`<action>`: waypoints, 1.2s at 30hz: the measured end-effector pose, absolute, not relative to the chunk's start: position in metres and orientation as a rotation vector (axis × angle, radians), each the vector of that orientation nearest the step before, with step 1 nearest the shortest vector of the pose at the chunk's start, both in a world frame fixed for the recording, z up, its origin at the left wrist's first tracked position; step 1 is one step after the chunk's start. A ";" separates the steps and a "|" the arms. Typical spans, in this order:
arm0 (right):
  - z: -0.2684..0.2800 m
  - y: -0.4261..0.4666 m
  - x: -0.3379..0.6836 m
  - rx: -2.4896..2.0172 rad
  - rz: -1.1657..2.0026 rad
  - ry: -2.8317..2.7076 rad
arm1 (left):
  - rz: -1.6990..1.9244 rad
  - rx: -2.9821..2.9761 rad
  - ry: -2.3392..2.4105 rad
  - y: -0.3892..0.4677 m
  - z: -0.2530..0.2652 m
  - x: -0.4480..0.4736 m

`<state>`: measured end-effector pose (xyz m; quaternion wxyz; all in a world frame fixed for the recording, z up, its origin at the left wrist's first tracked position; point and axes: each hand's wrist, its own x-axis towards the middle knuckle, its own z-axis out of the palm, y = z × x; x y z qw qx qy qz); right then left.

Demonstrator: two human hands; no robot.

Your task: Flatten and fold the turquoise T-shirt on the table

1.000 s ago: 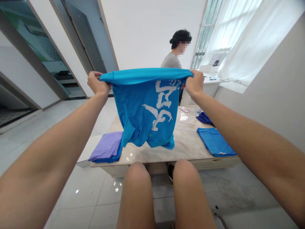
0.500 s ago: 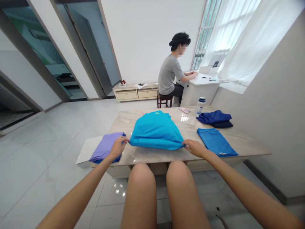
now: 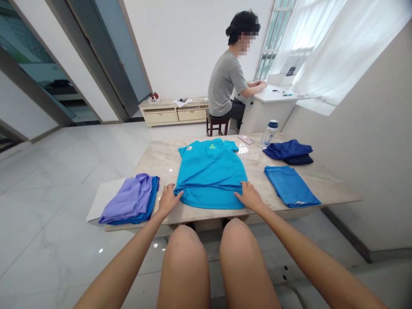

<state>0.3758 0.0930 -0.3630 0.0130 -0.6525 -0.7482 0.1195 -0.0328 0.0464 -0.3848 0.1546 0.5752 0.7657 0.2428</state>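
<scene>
Shirt: turquoise T-shirt (image 3: pixel 210 174), spread flat mid-tabletop (image 3: pixel 161 161), collar far.
Left hand (image 3: pixel 169 198): open, pressed on near-left hem corner.
Right hand (image 3: pixel 249 195): open, flat on near-right hem.
Left: purple-and-blue clothes pile (image 3: pixel 130 205).
Right: folded blue garment (image 3: pixel 291 186); navy pile (image 3: pixel 288 152) and water bottle (image 3: pixel 268 133) beyond.

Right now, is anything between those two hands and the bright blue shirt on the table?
No, nothing visible. The left hand and the right hand both rest flat on the shirt, at its near corners. The purple pile and the folded blue cloth lie off to either side.
</scene>
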 end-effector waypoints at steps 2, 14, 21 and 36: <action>-0.372 0.097 0.376 -2.058 0.323 -2.333 | 0.589 1.600 2.222 0.062 -0.387 -0.033; -0.347 0.098 0.415 -2.007 0.035 -2.483 | 0.727 1.548 2.140 0.065 -0.362 -0.041; -0.307 0.078 0.433 -2.230 0.154 -2.503 | 1.120 1.321 1.933 0.037 -0.284 -0.039; -0.357 0.026 0.333 -1.672 0.456 -2.537 | 1.224 1.635 1.675 0.012 -0.200 0.001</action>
